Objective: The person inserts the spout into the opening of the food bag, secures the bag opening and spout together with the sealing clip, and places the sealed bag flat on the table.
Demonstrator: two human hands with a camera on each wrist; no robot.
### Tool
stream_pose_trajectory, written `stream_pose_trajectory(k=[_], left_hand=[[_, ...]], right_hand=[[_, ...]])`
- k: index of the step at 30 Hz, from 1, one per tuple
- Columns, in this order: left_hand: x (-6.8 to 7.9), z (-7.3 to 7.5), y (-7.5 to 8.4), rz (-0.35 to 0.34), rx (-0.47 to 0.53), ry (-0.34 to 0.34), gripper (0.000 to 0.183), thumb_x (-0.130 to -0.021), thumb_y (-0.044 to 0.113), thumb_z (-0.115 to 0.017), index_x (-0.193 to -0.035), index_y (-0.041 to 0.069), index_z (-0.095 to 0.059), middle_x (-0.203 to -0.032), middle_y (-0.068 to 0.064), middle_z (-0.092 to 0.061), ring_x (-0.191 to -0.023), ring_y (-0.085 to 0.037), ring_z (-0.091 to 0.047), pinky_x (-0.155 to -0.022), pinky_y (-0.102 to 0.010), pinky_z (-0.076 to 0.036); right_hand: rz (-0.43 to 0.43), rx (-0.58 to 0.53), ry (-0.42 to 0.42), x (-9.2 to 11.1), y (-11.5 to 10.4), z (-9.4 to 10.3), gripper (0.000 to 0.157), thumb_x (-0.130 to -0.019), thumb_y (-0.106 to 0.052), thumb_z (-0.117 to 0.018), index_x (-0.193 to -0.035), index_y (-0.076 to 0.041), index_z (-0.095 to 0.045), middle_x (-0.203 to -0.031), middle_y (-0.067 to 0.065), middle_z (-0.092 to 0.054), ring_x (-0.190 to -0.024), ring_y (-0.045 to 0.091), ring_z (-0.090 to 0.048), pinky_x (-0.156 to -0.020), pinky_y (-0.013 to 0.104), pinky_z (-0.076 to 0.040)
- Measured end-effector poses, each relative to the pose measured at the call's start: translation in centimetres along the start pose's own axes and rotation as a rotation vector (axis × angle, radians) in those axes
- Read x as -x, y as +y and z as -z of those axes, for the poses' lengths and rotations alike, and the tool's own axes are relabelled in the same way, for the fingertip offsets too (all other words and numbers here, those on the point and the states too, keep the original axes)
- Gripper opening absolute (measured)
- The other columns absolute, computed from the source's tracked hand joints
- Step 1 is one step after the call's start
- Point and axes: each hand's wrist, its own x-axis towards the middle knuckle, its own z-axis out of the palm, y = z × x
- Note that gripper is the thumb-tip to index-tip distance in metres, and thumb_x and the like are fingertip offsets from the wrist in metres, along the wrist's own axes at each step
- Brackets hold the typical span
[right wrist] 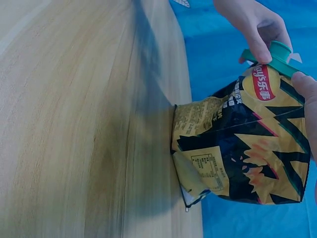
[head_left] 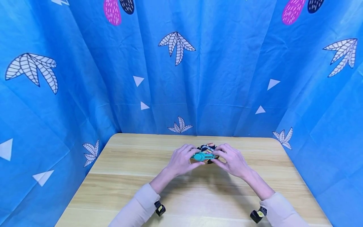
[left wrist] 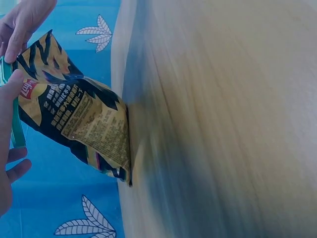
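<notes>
A black and gold chip bag (right wrist: 237, 144) with a red and yellow Lay's logo stands on its lower end on the table, its printed panels facing the wrist cameras. Across its top lies a teal bag clip (head_left: 200, 156) with a round cap near the left end. My left hand (head_left: 182, 159) holds the clip's capped end between thumb and fingers. At the other end my right hand (head_left: 231, 160) pinches the clip and the bag's top edge. In the right wrist view, the cap (right wrist: 280, 49) sticks up beside the left hand's fingers.
The wooden table (head_left: 127, 179) has rounded far corners. A blue curtain (head_left: 227, 78) with leaf and triangle prints hangs behind it and along both sides. Each sleeve cuff carries a small black wrist camera (head_left: 160, 208).
</notes>
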Motion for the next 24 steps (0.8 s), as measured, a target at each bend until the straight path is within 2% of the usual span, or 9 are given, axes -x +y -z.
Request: stream_pose_trajectory(k=[7,10,24], left_hand=[[-0.27,-0.03,0.34,-0.006,-0.008,0.003,0.048,-0.071,0.054,-0.08,-0.106,0.022,-0.067,-0.105,0.004,-0.064,-0.088,-0.008,-0.06,-0.062,-0.015,-0.05],[-0.22,0.01,0.47,0.002,-0.01,-0.012,0.048,-0.072,0.053,-0.079,-0.106,0.022,-0.067,-0.106,0.005,-0.063,-0.087,-0.007,-0.058,-0.062,-0.014,-0.049],[-0.29,0.24,0.51,0.002,-0.021,-0.033,0.043,-0.076,0.052,-0.076,-0.105,0.021,-0.068,-0.103,0.004,-0.064,-0.084,-0.007,-0.057,-0.06,-0.014,-0.047]], right_hand=[[-0.005,-0.012,-0.006,0.1,-0.07,0.04,0.021,-0.081,-0.03,-0.075,-0.098,-0.017,-0.071,-0.098,-0.002,-0.065,-0.085,0.01,-0.059,-0.061,0.021,-0.05],[-0.007,-0.015,-0.008,0.15,-0.1,0.08,0.023,-0.079,-0.028,-0.077,-0.099,-0.017,-0.071,-0.098,-0.002,-0.065,-0.085,0.01,-0.059,-0.061,0.021,-0.051],[-0.055,-0.022,-0.023,0.36,0.2,0.01,0.026,-0.08,-0.034,-0.075,-0.1,-0.019,-0.071,-0.099,-0.002,-0.066,-0.087,0.01,-0.06,-0.06,0.02,-0.049]])
